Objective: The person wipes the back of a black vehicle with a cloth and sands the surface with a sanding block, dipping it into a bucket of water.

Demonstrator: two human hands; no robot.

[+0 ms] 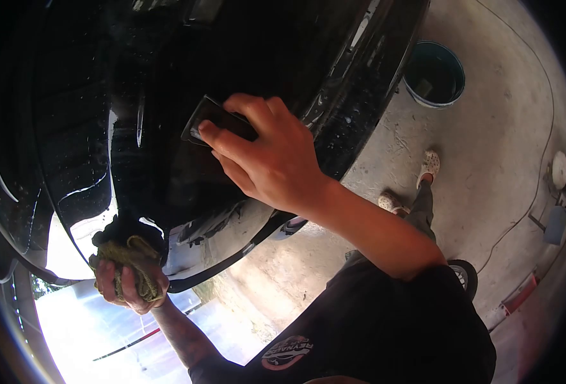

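A glossy black car panel (161,70), wet with drops and streaks, fills the upper left of the head view. My right hand (267,150) grips a dark, flat rectangular block (205,120) against this panel, fingers over its top and edge. Lower left, by the panel's lower edge, my left hand (129,285) is wrapped round a crumpled yellow-green cloth (132,259). The cloth is at the panel's surface; whether it touches cannot be told.
A dark bucket (434,73) with liquid stands on the concrete floor (487,128) beyond the car's edge. A cable (553,102) runs along the right. A wheel (463,278) and a red object (521,296) lie lower right.
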